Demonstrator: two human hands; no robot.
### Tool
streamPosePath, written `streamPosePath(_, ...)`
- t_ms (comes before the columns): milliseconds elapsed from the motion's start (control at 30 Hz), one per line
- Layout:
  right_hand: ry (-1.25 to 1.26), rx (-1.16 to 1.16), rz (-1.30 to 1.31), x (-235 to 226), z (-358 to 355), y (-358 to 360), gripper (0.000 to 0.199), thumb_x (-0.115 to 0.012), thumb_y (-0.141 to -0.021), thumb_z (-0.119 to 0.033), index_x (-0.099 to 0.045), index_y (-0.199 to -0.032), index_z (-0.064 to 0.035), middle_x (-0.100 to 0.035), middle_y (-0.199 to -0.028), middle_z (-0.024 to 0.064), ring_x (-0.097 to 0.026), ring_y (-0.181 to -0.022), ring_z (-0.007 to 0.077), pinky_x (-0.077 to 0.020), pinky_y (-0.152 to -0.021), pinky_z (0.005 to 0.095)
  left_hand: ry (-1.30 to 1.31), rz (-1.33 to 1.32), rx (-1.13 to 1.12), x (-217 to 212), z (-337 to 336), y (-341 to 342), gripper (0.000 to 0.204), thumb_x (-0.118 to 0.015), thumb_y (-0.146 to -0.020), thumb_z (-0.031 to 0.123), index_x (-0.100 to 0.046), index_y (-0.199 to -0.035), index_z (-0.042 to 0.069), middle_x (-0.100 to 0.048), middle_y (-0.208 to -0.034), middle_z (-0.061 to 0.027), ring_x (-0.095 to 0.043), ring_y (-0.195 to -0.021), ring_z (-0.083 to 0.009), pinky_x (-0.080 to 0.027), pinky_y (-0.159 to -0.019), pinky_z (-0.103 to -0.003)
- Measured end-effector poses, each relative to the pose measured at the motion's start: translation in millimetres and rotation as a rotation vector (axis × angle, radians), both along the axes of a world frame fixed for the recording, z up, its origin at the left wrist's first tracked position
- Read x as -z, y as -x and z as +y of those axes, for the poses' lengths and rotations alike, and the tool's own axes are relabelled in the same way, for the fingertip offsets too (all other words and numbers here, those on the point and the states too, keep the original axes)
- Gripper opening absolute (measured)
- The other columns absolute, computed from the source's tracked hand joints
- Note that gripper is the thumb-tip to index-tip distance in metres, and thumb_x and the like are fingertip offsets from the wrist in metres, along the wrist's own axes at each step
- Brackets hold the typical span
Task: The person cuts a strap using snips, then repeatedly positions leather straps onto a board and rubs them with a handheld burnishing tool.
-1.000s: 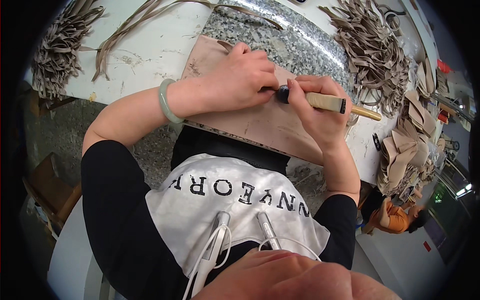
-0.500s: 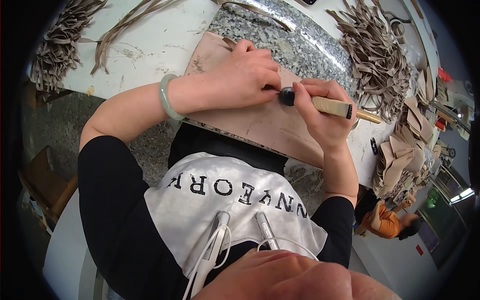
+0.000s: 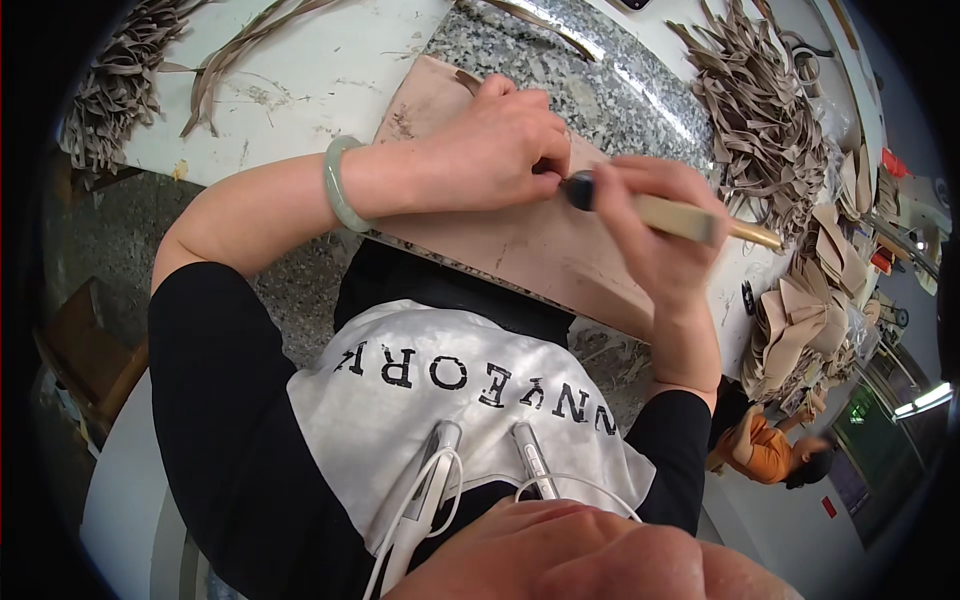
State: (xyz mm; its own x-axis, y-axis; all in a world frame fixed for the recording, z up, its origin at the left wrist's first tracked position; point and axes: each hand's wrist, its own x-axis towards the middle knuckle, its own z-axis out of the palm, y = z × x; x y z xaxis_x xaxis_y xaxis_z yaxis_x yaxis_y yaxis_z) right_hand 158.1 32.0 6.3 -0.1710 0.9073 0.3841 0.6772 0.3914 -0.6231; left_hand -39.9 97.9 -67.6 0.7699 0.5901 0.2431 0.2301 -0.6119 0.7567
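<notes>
My left hand (image 3: 500, 150) rests on a pinkish-tan board (image 3: 540, 245) with its fingers curled in a pinch. The end of a narrow brown strip (image 3: 468, 82) shows beyond its knuckles, and the rest is hidden under the hand. Close by on the right, my right hand (image 3: 655, 215) is closed round a tool with a rounded black end (image 3: 579, 190), which is at the left fingertips. A flat cream-coloured piece (image 3: 675, 217) and a thin golden rod (image 3: 757, 235) stick out behind that grip, slightly blurred. Whether these are one tool is unclear.
The board lies over a speckled stone slab (image 3: 580, 95) on a white table (image 3: 300, 95). Bundles of brown strips (image 3: 765, 120) are heaped at the right, more (image 3: 115, 95) at far left. Stacked tan pieces (image 3: 800, 320) stand lower right. A person in orange (image 3: 768, 450) is beyond.
My right hand has shifted slightly right with its tool, and is now blurred. My left hand has moved a little to the right, still pinching.
</notes>
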Motion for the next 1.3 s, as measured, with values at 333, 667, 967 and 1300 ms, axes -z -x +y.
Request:
streamPosePath(333, 0.041, 0.016, 0.044, 15.4, 3.2, -1.0, 0.018, -0.085, -0.077, -0.009, -0.067, -0.078, -0.0119, -0.073, -0.073, -0.0011, -0.062, -0.052, 0.0134, -0.0407, -0.055, 0.0272, -0.001, -0.009, -0.009, 2.5, -2.0, 1.4, 0.007, -0.074, -0.084, 0.013, -0.068, -0.081, 0.012, -0.06, -0.08, 0.0035, -0.056, -0.092, -0.017, -0.033, -0.093, -0.039)
streamPosePath(667, -0.046, -0.017, -0.112, 1.7, 7.4, 2.5, 0.022, -0.085, -0.078, -0.008, -0.064, -0.076, -0.014, -0.072, -0.072, -0.004, -0.064, -0.055, 0.0132, -0.0388, -0.054, 0.0284, 0.013, -0.021, 0.021, 2.8, 1.8, 6.5, 0.011, -0.072, -0.083, 0.02, -0.069, -0.077, 0.011, -0.066, -0.085, 0.0, -0.059, -0.098, -0.0222, -0.036, -0.095, -0.042)
streamPosePath(967, -0.076, -0.053, -0.147, -3.8, 5.9, 8.6, 0.022, -0.085, -0.077, -0.008, -0.063, -0.077, -0.014, -0.071, -0.07, -0.0035, -0.063, -0.053, 0.0146, -0.0393, -0.055, 0.0287, -0.036, -0.044, 0.01, 3.0, -0.4, 8.1, 0.01, -0.074, -0.083, 0.014, -0.066, -0.079, 0.009, -0.059, -0.08, 0.001, -0.057, -0.093, -0.0198, -0.037, -0.096, -0.04)
streamPosePath(1300, -0.13, -0.041, -0.088, 13.5, 7.5, 14.2, 0.019, -0.084, -0.078, -0.006, -0.066, -0.077, -0.0131, -0.073, -0.072, -0.0032, -0.062, -0.053, 0.0134, -0.0378, -0.054, 0.0279, -0.076, 0.028, -0.017, 2.1, 0.7, 17.0, 0.011, -0.072, -0.082, 0.023, -0.072, -0.079, 0.012, -0.064, -0.085, 0.0012, -0.058, -0.099, -0.0203, -0.034, -0.097, -0.042)
